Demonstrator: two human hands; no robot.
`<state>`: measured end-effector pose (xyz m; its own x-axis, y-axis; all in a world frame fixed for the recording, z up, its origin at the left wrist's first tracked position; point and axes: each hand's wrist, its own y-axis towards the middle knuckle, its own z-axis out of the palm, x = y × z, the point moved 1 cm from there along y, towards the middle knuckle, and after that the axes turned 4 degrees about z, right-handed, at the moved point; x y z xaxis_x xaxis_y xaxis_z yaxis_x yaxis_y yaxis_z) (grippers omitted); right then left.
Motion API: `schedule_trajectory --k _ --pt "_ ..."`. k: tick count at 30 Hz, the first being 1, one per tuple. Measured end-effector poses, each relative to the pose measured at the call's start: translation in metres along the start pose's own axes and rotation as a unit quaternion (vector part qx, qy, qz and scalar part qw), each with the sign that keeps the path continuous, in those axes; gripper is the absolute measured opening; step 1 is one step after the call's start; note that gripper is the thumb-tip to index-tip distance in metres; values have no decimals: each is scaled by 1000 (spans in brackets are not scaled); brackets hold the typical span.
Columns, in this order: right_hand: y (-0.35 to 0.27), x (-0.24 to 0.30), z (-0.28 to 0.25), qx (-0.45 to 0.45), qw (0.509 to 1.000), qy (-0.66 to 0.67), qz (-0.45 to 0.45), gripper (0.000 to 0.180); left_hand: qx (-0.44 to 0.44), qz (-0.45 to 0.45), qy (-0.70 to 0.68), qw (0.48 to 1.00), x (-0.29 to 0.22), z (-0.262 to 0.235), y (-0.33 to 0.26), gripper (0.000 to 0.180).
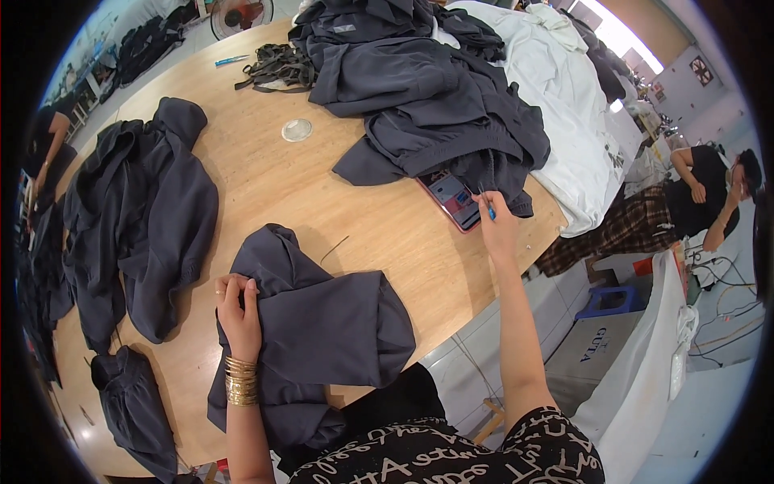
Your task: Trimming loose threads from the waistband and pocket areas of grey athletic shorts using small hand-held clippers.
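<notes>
My left hand (239, 315), with gold bangles on the wrist, is closed on the left edge of a dark grey garment (330, 323) lying partly folded at the table's near edge. Out to the right, my right hand (498, 219) is closed round a small blue-handled tool (492, 213) with a thin metal tip; its exact kind is hard to make out. Beneath and beside that hand lies a phone (453, 202) with its screen lit. A heap of dark grey garments (451, 105) partly covers the phone's far end.
More dark garments (145, 218) lie at left, with a smaller piece (137, 403) nearer me. Dark straps (278, 68), a blue pen-like tool (232, 60) and a clear round object (297, 130) lie farther back. White cloth (556, 105) covers the far right. A person (685, 202) stands beyond.
</notes>
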<state>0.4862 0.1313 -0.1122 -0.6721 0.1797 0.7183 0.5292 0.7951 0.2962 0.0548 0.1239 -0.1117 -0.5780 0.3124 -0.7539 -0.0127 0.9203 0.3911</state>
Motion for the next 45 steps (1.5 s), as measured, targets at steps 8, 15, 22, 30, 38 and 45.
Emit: schedule_trajectory --k 8,15,22,30,38,45 --pt "21 19 12 43 997 -14 -58 14 -7 20 2 1000 -2 1 1 13" --pt "49 34 36 135 979 -121 -98 15 -10 5 -3 1000 0 0 0 14" --pt "64 29 46 133 978 -116 -107 17 -10 7 -7 1000 0 2 0 13" --pt "57 30 41 145 979 -91 -111 18 -14 16 -12 1000 1 1 1 13" --pt "57 30 40 140 981 -75 -110 17 -18 30 -11 999 3 1 0 13" --pt "58 26 40 139 980 -84 -112 18 -18 18 -17 1000 3 2 0 13"
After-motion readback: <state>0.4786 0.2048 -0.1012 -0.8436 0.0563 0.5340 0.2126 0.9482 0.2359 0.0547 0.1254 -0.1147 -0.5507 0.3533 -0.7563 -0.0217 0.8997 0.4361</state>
